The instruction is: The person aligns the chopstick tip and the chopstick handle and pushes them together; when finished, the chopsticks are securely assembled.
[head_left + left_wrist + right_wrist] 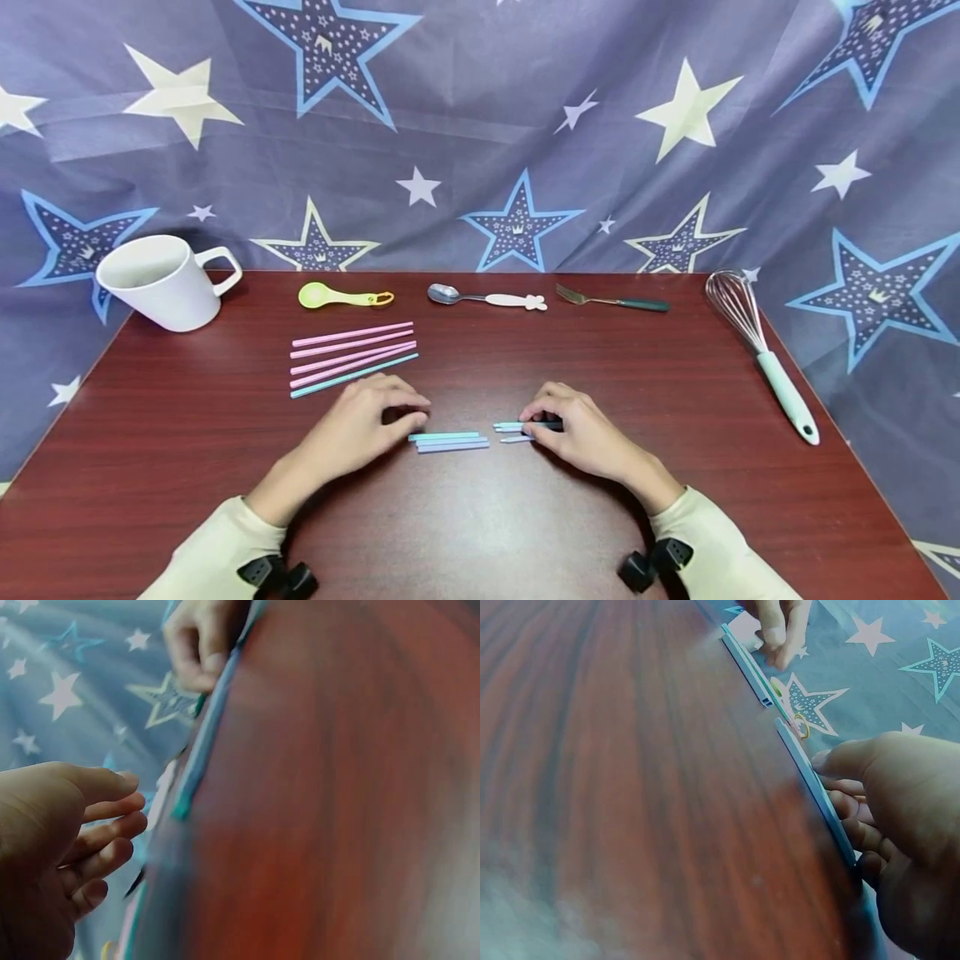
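Taking the left bundle (452, 442) of short teal and lavender straws as the landmark, the right bundle (508, 428) of similar pale straws lies on the bench (187, 450) just to its right, across a narrow gap. The right hand (573, 429) is over that right bundle, thumb and forefinger apparently pinching its upper straws; one straw on the near side sits slightly apart from the others and partly under the thumb. The left hand (375, 422) is just beyond the left end of the landmark, fingers relaxed and holding nothing, the thumb near the straw ends but apart from them in the left wrist view. Handling these straws well probably calls for a light, level pinch: thin straws can roll or fan out, so the stray one is best nudged in beside its fellows before the fingers tighten. The left fingertips could lie flat across the landmark to steady it, and the right fingers should clear its right end so as not to knock it askew. Four long pink straws (352, 333) and a long blue-green straw (352, 377) lie behind the landmark and to its left, close enough that the left forearm should stay low and unhurried.
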